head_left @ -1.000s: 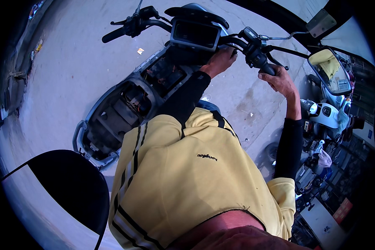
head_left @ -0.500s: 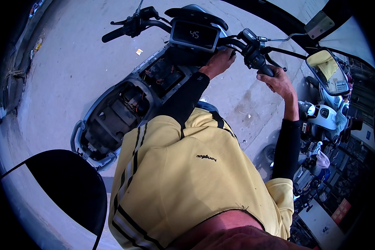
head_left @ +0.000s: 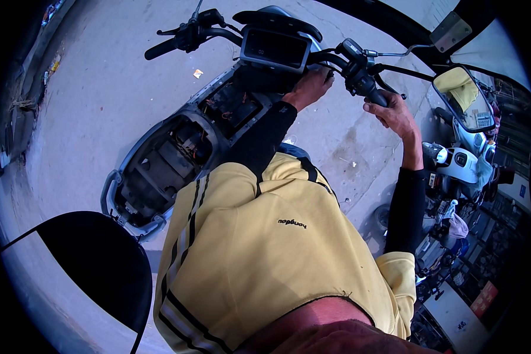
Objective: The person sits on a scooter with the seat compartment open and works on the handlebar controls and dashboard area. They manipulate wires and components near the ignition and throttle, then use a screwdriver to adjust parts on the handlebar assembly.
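A stripped scooter stands beneath me, its body open with compartments and orange wires showing. My right hand is closed around the black right handlebar grip. My left hand reaches just below the display, to the left of that grip; its fingers are curled at the steering column, and what they hold is hidden. The display is mostly dark with a faint mark. The left handlebar grip is free. A mirror sits at the right.
Several parked scooters line the right side. A dark overhead frame with a metal bracket crosses the top right. A black rounded object is at lower left. Small litter lies on the concrete ground.
The display went from dark to showing large lit digits, then back to mostly dark. My right hand and the grip shifted slightly left; my left hand stayed under the display.
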A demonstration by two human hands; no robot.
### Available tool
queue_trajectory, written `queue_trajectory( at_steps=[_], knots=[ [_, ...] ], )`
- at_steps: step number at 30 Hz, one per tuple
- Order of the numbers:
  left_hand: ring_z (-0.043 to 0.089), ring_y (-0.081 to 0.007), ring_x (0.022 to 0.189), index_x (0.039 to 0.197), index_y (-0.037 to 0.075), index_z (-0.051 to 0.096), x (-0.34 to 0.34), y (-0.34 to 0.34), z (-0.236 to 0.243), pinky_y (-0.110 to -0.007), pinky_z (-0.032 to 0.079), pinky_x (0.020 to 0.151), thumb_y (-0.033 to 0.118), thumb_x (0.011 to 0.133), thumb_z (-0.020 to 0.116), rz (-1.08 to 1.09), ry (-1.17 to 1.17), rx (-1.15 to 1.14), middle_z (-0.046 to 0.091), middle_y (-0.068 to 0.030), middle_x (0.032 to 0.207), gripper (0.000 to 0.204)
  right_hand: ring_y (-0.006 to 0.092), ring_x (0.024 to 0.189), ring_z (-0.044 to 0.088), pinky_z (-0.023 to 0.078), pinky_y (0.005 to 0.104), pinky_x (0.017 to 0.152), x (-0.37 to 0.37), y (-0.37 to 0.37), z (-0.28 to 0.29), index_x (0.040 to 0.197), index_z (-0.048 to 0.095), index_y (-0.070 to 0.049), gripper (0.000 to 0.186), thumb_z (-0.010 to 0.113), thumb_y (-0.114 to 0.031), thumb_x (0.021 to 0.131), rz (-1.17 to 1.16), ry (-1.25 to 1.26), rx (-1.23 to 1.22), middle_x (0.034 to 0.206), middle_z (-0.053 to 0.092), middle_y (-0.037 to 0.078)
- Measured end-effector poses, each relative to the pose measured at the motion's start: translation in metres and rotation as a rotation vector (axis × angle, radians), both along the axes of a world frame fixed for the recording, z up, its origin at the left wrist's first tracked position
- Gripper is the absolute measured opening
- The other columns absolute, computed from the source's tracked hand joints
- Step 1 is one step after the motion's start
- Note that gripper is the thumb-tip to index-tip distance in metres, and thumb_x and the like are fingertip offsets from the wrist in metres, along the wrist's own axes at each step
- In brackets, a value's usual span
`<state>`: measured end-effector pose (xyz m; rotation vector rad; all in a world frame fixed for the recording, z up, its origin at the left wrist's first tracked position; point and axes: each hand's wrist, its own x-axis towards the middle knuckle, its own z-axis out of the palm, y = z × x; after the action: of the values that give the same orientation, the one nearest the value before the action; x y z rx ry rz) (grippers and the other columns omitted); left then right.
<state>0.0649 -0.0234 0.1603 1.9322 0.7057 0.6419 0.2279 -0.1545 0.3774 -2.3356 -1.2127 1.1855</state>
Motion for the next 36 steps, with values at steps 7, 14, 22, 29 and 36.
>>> queue_trajectory(
  at_steps=[7,14,22,29,36],
  knots=[
    [0.069,-0.0407,0.104,0.128,0.0,0.06,-0.002,0.0,0.007,-0.048,0.053,0.091,0.026,0.104,0.059,-0.041,0.074,-0.049,0.071,-0.0243,0.109,0.036,0.0091,0.052,0.051,0.041,0.0244,0.049,-0.001,-0.001,0.0,0.102,0.072,-0.004,0.043,0.086,-0.04,0.083,-0.027,0.069,0.02,0.067,0.057,0.0],
    [0.068,-0.0409,0.106,0.127,0.0,0.06,-0.005,0.001,0.011,-0.047,0.053,0.092,0.027,0.104,0.058,-0.037,0.091,-0.024,0.071,-0.0248,0.109,0.036,0.0084,0.053,0.052,0.041,0.0239,0.049,-0.003,0.001,0.002,0.103,0.072,-0.003,0.041,0.087,-0.037,0.084,-0.049,0.095,0.017,0.069,0.057,0.0],
    [0.069,-0.0403,0.098,0.123,0.0,0.059,-0.003,0.0,0.006,-0.047,0.054,0.086,0.027,0.104,0.06,-0.013,0.05,-0.008,0.071,-0.0234,0.104,0.033,0.0092,0.052,0.051,0.041,0.0243,0.049,-0.005,0.003,0.003,0.107,0.072,-0.001,0.045,0.087,-0.036,0.084,-0.056,0.093,0.024,0.069,0.057,0.001],
    [0.071,-0.0422,0.086,0.12,0.001,0.054,-0.003,-0.005,0.004,-0.05,0.056,0.075,0.024,0.103,0.06,-0.005,0.057,0.024,0.071,-0.0242,0.094,0.029,0.0113,0.051,0.052,0.044,0.0247,0.052,-0.003,0.002,0.002,0.107,0.072,-0.001,0.052,0.088,-0.045,0.083,-0.049,0.084,-0.018,0.068,0.058,0.004],
    [0.071,-0.0417,0.085,0.117,0.001,0.051,-0.001,-0.006,-0.007,-0.048,0.058,0.073,0.02,0.103,0.061,-0.013,-0.02,0.034,0.07,-0.0242,0.095,0.026,0.0121,0.052,0.054,0.047,0.0251,0.054,-0.001,0.001,0.002,0.108,0.072,-0.002,0.056,0.088,-0.049,0.081,-0.057,0.053,-0.056,0.066,0.058,0.004]
  ],
)
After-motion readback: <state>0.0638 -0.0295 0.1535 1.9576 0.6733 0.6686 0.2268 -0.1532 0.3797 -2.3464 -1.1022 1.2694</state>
